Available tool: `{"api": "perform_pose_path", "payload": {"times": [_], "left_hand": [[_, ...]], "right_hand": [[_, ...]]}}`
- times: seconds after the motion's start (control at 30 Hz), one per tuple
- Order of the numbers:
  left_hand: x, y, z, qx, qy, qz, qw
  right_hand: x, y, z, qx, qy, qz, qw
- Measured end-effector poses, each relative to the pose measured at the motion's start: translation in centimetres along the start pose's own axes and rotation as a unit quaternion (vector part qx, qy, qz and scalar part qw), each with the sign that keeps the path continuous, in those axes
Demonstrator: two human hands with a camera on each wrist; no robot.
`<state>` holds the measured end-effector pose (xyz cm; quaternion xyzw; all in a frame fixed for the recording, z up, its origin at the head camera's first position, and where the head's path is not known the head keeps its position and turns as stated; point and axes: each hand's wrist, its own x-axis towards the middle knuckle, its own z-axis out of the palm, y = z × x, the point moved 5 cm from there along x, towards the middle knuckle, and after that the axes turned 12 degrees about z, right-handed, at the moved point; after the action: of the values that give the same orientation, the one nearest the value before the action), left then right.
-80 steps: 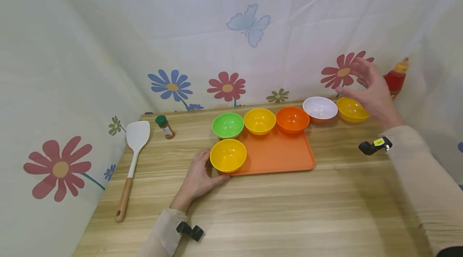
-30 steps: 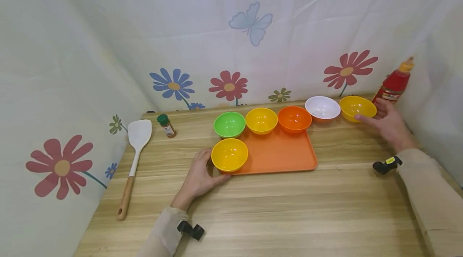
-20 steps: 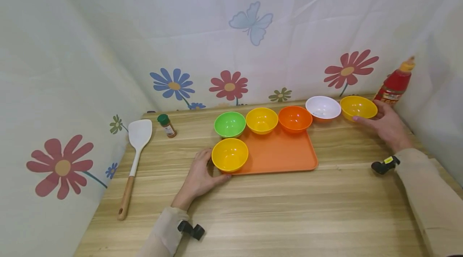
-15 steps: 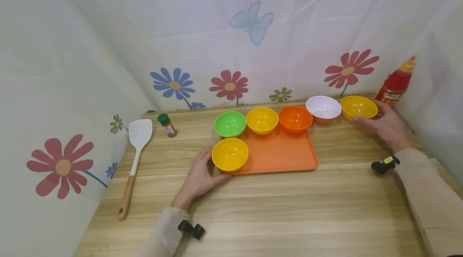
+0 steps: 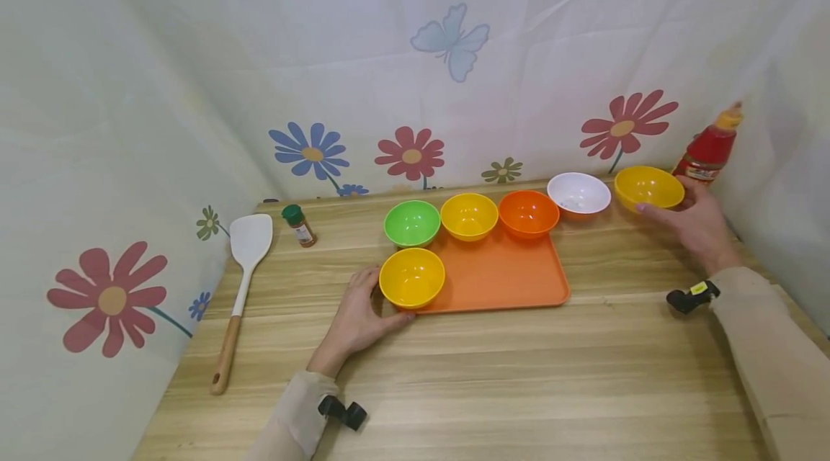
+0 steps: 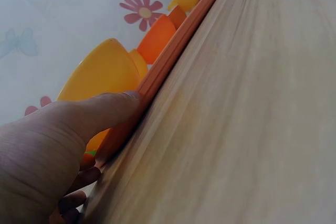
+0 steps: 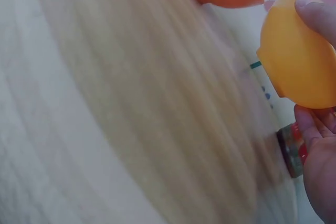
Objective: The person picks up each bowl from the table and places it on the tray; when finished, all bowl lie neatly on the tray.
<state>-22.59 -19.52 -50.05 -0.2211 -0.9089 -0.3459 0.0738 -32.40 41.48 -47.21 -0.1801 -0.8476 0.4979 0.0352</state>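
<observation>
In the head view my left hand (image 5: 355,317) holds the left front corner of an orange tray (image 5: 506,281). The left wrist view puts the thumb (image 6: 107,109) on the tray's front rim, with the other fingers curled at its left side. A yellow bowl (image 5: 412,279) stands on that corner, within the hand's span. My right hand (image 5: 697,227) grips another yellow bowl (image 5: 648,189) between thumb and fingers, raised slightly off the table. Green (image 5: 412,223), yellow (image 5: 470,216) and orange (image 5: 529,214) bowls line the tray's back edge. Right of them is a white-lined bowl (image 5: 579,193).
Behind the right hand stands a red sauce bottle (image 5: 708,151) with a yellow cap. A green-capped spice jar (image 5: 299,226) and a white spatula (image 5: 250,241) with a wooden handle are on the left. A flowered curtain (image 5: 519,101) closes off the back and sides.
My right hand came down from above to the far-right yellow bowl, took hold of it and has just raised it slightly, a little to the right. The left hand stays at the tray corner.
</observation>
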Motion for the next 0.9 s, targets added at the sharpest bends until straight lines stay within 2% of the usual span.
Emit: {"api": "perform_pose_path", "payload": {"times": [0.5,0.9], "left_hand": [[0.0,0.1,-0.1,-0.001,0.003,0.006,1.0],[0.0,0.2,-0.1,0.002,0.001,0.002,1.0]], "right_hand": [[-1.3,-3.4,0.0,0.01,0.009,-0.042,0.999],[-3.2,-6.8,0.7,0.016,0.01,-0.076,0.9969]]}}
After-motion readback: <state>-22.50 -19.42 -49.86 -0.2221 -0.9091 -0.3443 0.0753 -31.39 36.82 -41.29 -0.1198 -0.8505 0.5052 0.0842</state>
